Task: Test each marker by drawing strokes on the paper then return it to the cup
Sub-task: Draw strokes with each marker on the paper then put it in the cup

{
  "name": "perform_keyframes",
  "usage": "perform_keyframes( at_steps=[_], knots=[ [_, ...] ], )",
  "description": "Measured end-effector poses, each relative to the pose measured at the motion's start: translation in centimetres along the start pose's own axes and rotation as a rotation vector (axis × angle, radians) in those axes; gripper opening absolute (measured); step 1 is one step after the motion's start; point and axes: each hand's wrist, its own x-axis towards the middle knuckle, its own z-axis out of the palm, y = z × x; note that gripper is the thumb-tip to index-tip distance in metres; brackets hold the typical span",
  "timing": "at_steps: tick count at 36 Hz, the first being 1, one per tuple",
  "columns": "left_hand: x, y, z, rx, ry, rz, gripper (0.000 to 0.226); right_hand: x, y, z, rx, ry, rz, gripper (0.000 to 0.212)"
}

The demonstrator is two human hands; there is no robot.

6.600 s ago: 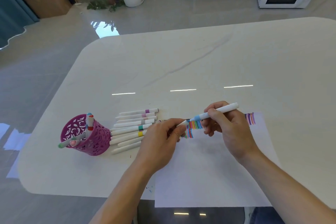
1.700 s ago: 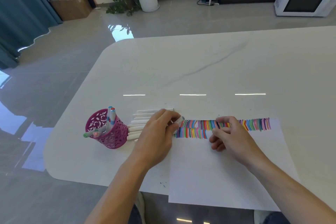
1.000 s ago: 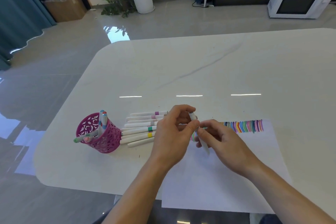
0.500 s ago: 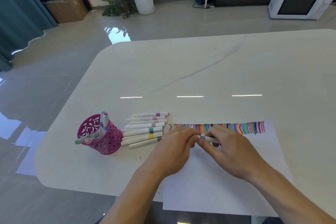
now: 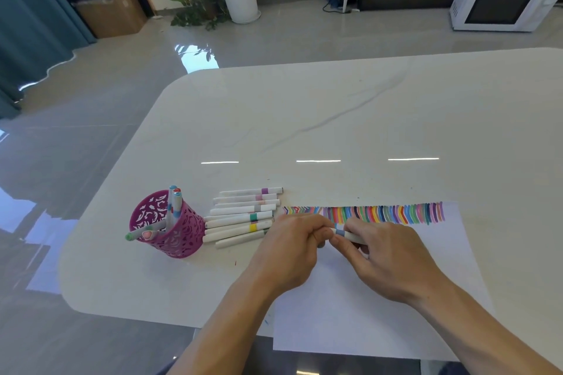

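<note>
Risk first, going by the head view, which is all we get. Both hands are on one marker [image 5: 344, 234], low over the paper [image 5: 350, 313]. The left hand [image 5: 289, 248] has its fingertips curled and pinching the marker's left end. The right hand [image 5: 387, 256] is wrapped round the barrel, with a blue-grey band showing between the two. Can't tell if the cap is coming off or going on, since fingers cover that end.

Either way, I'd say the weak spot is that joint. If the cap pops free with a jerk, the tip could swipe a finger or leave a stray mark on the paper below. If it goes on crooked, it may not seat properly. The paper also lies loose on the bench [image 5: 304, 119] and hangs over the near edge, so a leaning wrist could slide it.

Where stuff sits: the marker is right between the two hands, touching both, just on the near side of the strokes [image 5: 380, 213]. The cup [image 5: 170, 231] is off to the left of the left hand, well apart, with the loose markers [image 5: 243, 216] lying in a row between them. Reaching for the cup means passing over that row, so a low forearm could roll them. The cup looks light and has markers leaning out, so dropping one in hard might tip it, I reckon.
</note>
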Motion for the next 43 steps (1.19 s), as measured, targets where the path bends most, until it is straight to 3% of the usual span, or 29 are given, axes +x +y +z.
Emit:
perform_keyframes(
  at_steps=[18, 28, 36, 40, 43],
  knots=[
    [0.0, -0.4, 0.0, -0.025, 0.1, -0.001, 0.021, 0.0, -0.3, -0.7, 0.077, -0.021, 0.119, 0.062],
    [0.1, -0.5, -0.1, 0.021, 0.101, -0.034, 0.019, 0.6, -0.5, -1.4, 0.122, -0.02, 0.186, 0.051],
    [0.1, -0.9, -0.3, 0.056, 0.154, -0.03, 0.013, 1.0, 0.1, -1.5, 0.424, -0.006, 0.232, 0.028],
    [0.1, -1.1, -0.1, 0.081, 0.153, -0.021, 0.016, 1.0, 0.6, -1.4, 0.582, 0.041, 0.262, 0.04],
    [0.1, -1.1, 0.0, 0.102, 0.139, 0.005, 0.015, 1.1, 0.5, -1.7, 0.758, 0.086, 0.271, 0.037]
  ],
)
